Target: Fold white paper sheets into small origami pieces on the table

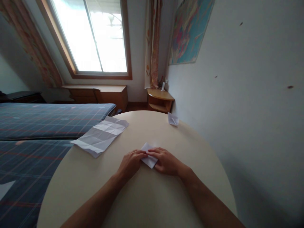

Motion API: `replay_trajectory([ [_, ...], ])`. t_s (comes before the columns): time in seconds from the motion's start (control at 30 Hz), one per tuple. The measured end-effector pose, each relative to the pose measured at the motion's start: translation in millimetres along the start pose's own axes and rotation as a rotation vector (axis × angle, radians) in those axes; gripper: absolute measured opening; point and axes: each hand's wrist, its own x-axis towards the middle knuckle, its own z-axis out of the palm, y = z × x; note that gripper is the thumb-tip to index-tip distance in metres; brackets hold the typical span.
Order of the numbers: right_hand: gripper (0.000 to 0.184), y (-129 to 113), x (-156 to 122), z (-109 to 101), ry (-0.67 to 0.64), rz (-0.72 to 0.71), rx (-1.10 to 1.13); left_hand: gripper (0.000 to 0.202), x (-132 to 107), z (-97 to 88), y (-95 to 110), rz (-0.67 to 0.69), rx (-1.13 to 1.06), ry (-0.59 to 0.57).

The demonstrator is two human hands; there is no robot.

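Observation:
A small folded white paper (150, 161) lies on the round cream table (142, 196), one corner pointing towards me. From the left, my left hand (133, 161) grips its edge, fingertips resting on the top near the middle. My right hand (166, 161) holds the other side, with its fingers over the paper and the thumb low by the right edge. The fingertips of both hands almost meet and cover part of the folds.
Creased white sheets (102, 134) lie at the table's left edge. A small folded paper piece (173, 119) stands near the far right rim. A plaid-covered bed (47, 118) adjoins the left side, and a white wall (249, 110) rises on the right.

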Motion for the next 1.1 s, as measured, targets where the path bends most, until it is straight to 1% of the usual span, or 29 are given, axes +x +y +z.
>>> replay_trajectory([
  [0.1,0.071,-4.5,0.6,1.3,-0.074,0.037,-0.024,0.049,0.2,5.0,-2.2,0.014,-0.021,0.001],
  [0.27,0.102,-14.4,2.8,1.3,-0.137,0.091,-0.065,0.047,0.0,15.4,-8.8,0.023,-0.037,-0.037],
  [0.3,0.105,-16.4,3.2,0.6,-0.141,0.102,-0.066,0.047,-0.1,16.3,-9.9,0.020,-0.031,-0.051],
  [0.33,0.102,-18.2,3.6,-0.3,-0.139,0.113,-0.066,0.047,-0.2,16.4,-10.8,0.017,-0.027,-0.070],
  [0.37,0.094,-19.6,4.1,-1.0,-0.127,0.126,-0.066,0.047,-0.2,15.9,-11.4,0.015,-0.027,-0.092],
  [0.47,0.053,-20.8,7.1,-0.4,-0.058,0.175,-0.063,0.044,0.1,11.6,-11.6,0.021,-0.047,-0.133],
  [0.5,0.045,-20.1,8.7,1.1,-0.031,0.190,-0.067,0.042,0.3,9.9,-11.4,0.028,-0.054,-0.133],
  [0.53,0.042,-18.8,10.7,3.3,-0.009,0.201,-0.076,0.039,0.5,8.2,-11.3,0.036,-0.061,-0.129],
  [0.63,0.042,-12.7,17.3,12.5,0.028,0.198,-0.122,0.030,1.0,4.4,-11.5,0.053,-0.072,-0.121],
  [0.77,0.050,-5.5,23.1,21.5,-0.007,0.213,-0.159,0.029,1.2,0.5,-12.6,0.073,-0.065,-0.140],
  [0.93,0.055,-5.0,27.9,20.1,-0.063,0.271,-0.165,0.031,2.4,-4.3,-11.8,0.075,-0.048,-0.164],
  [1.1,0.055,-5.9,38.0,18.6,-0.033,0.323,-0.168,0.033,3.5,-6.4,-11.1,0.078,-0.034,-0.183],
])
